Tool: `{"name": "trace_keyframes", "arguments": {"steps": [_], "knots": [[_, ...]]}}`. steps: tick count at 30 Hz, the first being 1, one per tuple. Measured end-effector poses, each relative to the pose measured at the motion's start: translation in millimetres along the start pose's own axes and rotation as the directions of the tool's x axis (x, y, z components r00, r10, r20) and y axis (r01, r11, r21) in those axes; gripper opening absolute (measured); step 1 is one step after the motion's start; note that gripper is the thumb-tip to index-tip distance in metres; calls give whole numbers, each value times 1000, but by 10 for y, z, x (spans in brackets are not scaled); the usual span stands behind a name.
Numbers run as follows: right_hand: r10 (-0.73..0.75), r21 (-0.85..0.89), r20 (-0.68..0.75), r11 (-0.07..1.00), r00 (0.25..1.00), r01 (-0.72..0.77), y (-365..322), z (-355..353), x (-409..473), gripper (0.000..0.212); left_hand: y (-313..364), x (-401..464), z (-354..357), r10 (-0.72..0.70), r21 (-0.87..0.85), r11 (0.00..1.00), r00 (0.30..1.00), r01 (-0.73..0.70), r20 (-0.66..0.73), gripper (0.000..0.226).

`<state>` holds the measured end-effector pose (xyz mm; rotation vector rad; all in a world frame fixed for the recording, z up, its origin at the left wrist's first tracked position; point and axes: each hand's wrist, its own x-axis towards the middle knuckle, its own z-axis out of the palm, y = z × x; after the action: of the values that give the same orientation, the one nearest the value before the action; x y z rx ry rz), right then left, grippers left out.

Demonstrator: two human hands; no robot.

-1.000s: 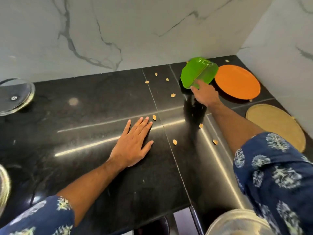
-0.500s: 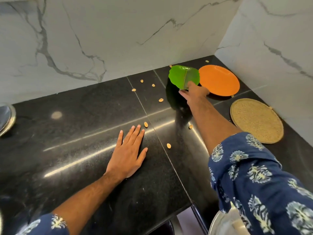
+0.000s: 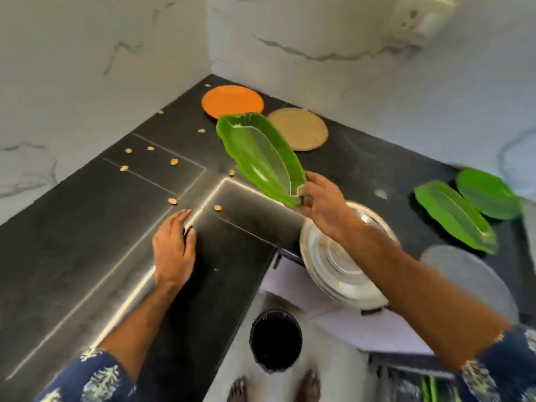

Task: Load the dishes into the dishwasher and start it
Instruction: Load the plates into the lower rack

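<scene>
The black stone countertop (image 3: 72, 256) forms an L around the corner, bounded by white marbled walls (image 3: 87, 68) on the far left and far right. A wall socket plate (image 3: 420, 21) sits at the far right, high on the wall.

Below the counter edge, a stack of steel plates (image 3: 333, 262) shows under the right forearm, blurred. A dark round bin (image 3: 275, 340) stands on the floor near the person's bare feet (image 3: 310, 384).

The right hand (image 3: 324, 204) holds a green leaf-shaped plate (image 3: 261, 158) in the air above the counter corner. Thumb and fingers pinch its near end; the plate slopes away, with its far tip toward the orange plate (image 3: 232, 101). The plate touches no surface.

The orange plate lies flat in the far corner. Just beside it to the right lies a round woven mat (image 3: 298, 129). Two more green leaf plates (image 3: 455, 216) lie at the right on the counter, one overlapping the other. A grey round lid or plate (image 3: 464, 271) lies near them, blurred.

The left hand (image 3: 174, 248) rests palm down on the countertop, fingers straight and close together, gripping nothing.

Small tan seeds (image 3: 174, 161) are scattered over the counter between the left hand and the far wall.
</scene>
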<state>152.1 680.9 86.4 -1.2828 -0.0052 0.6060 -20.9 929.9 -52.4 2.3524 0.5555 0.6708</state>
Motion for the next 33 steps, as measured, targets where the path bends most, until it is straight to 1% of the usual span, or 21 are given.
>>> {"name": "trace_keyframes", "arguments": {"steps": [2, 3, 5, 6, 8, 10, 13, 14, 16, 17, 19, 20, 22, 24, 25, 26, 27, 28, 30, 32, 33], "knots": [[-8, -25, -61, 1000, 998, 6, -3, -416, -470, 37, 343, -132, 116, 24, -186, 982, 999, -17, 30, 44], [-14, -25, -78, 1000, 997, 12, 4, -624, -697, 37, 594, -203, 197, 28, -327, 945, 995, 3, 91, 44], [-33, -17, -125, 999, 992, 31, 43, -1019, -1099, 41, 1186, -328, 336, 43, -594, 796, 967, 118, 251, 49], [-42, -12, -154, 999, 987, 41, 64, -1206, -1302, 43, 1506, -382, 386, 72, -676, 718, 948, 166, 310, 53], [-58, 10, -209, 998, 976, 62, 113, -1589, -1744, 45, 2135, -533, 541, 144, -754, 606, 897, 254, 418, 55], [-69, 38, -229, 996, 971, 80, 182, -1923, -2181, 48, 2684, -744, 710, 207, -758, 572, 838, 315, 505, 53], [-56, 60, -294, 995, 954, 77, 309, -2499, -2905, 55, 3303, -1285, 1075, 220, -703, 550, 734, 451, 643, 35], [-50, 40, -316, 997, 948, 66, 369, -2668, -3111, 56, 3426, -1465, 1159, 226, -679, 548, 695, 488, 683, 33], [-24, -33, -355, 999, 935, 13, 522, -3134, -3617, 56, 3717, -1960, 1406, 274, -633, 578, 607, 516, 746, 36], [3, -49, -367, 999, 930, -22, 633, -3390, -3884, 60, 3861, -2242, 1535, 301, -597, 607, 544, 524, 783, 36], [78, -42, -380, 994, 922, -101, 883, -3851, -4341, 62, 4097, -2748, 1760, 344, -509, 688, 384, 517, 857, 33], [132, -10, -377, 989, 917, -146, 1017, -4091, -4602, 57, 4247, -3042, 1908, 350, -452, 739, 289, 500, 891, 32], [216, 65, -351, 976, 911, -207, 1243, -4485, -5086, 50, 4505, -3563, 2223, 310, -326, 848, 107, 418, 945, 30], [255, 109, -372, 967, 893, -231, 1469, -4807, -5478, 51, 4661, -3973, 2535, 242, -221, 945, -59, 242, 969, 25], [289, 126, -407, 957, 867, -260, 1636, -4997, -5658, 51, 4688, -4192, 2738, 200, -186, 976, -139, 110, 970, 20], [329, 138, -436, 944, 838, -299, 1821, -5167, -5820, 50, 4705, -4392, 2906, 161, -166, 986, -203, -8, 966, 13], [370, 144, -460, 928, 807, -344, 2016, -5332, -5949, 48, 4698, -4577, 3088, 129, -162, 979, -241, -121, 962, 12], [409, 130, -490, 908, 770, -399, 2216, -5473, -6043, 49, 4666, -4737, 3263, 107, -170, 959, -267, -226, 958, 16], [454, 73, -538, 865, 711, -497, 2620, -5715, -6118, 51, 4620, -4996, 3600, 76, -205, 893, -315, -400, 946, 30], [467, 53, -567, 843, 679, -536, 3074, -5940, -6069, 48, 4532, -5249, 4045, 84, -245, 839, -329, -485, 941, 50], [453, 44, -592, 844, 667, -535, 3312, -6048, -5991, 47, 4484, -5335, 4280, 103, -269, 798, -318, -539, 942, 55]]}}
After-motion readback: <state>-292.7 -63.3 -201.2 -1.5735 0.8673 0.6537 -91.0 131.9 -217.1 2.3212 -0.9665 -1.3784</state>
